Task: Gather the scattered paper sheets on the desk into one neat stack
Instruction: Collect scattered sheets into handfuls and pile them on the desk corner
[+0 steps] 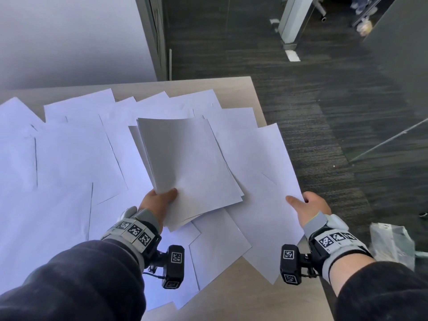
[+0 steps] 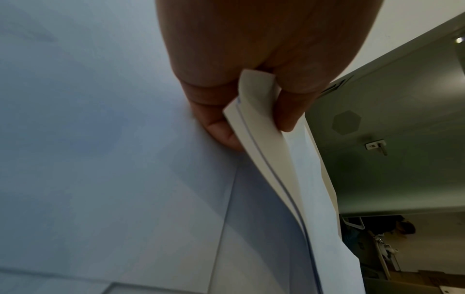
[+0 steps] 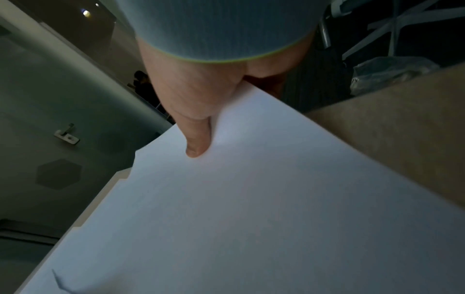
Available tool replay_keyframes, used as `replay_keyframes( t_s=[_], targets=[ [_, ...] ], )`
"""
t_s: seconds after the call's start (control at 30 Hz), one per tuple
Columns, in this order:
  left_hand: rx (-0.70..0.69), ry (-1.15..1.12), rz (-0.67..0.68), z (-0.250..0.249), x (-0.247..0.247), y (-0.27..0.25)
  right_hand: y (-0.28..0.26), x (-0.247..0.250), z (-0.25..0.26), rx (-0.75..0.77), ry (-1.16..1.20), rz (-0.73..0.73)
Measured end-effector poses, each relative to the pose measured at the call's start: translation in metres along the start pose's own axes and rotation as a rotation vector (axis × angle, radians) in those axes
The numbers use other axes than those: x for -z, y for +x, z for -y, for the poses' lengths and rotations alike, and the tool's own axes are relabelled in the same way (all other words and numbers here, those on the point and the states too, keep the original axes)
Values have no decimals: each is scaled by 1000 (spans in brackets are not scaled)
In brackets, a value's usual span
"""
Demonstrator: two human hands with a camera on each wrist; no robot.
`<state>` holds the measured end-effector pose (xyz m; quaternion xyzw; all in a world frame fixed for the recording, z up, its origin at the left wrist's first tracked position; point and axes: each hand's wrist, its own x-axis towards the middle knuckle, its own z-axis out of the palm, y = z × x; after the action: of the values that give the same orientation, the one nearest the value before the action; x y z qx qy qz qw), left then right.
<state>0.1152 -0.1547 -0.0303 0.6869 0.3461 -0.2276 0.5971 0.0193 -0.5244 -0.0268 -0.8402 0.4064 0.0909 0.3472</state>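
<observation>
Several white paper sheets [image 1: 69, 158] lie scattered and overlapping across the light wooden desk [image 1: 234, 295]. My left hand [image 1: 159, 200] pinches a small bundle of sheets [image 1: 185, 158] by its near left corner, thumb on top, lifted above the rest. In the left wrist view the bundle [image 2: 264, 149] bends between thumb and fingers. My right hand [image 1: 308, 205] pinches one sheet [image 1: 261, 193] at its right edge by the desk's right side, thumb lying on top. The right wrist view shows the thumb pressing that sheet [image 3: 251, 199]; the fingers beneath are hidden.
The desk's right edge [image 1: 261, 105] drops to dark carpet [image 1: 324, 112]. A crumpled plastic bag [image 1: 391, 242] lies on the floor at the right. A grey wall [image 1: 69, 38] stands behind the desk. Bare desk shows near the front edge.
</observation>
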Motion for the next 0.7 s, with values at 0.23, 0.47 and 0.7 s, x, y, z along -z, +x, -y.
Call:
replay_keyframes(
  t_s=[0.23,0.47,0.7],
  targets=[
    [10,-8,17,-2,1,0,-17,-3,-2,96,20,69],
    [11,-16,27,0,4,0,-25,9,-10,-11,118,-43],
    [7,5,48,2,6,-4,-31,22,-21,-114,393,-313]
  ],
)
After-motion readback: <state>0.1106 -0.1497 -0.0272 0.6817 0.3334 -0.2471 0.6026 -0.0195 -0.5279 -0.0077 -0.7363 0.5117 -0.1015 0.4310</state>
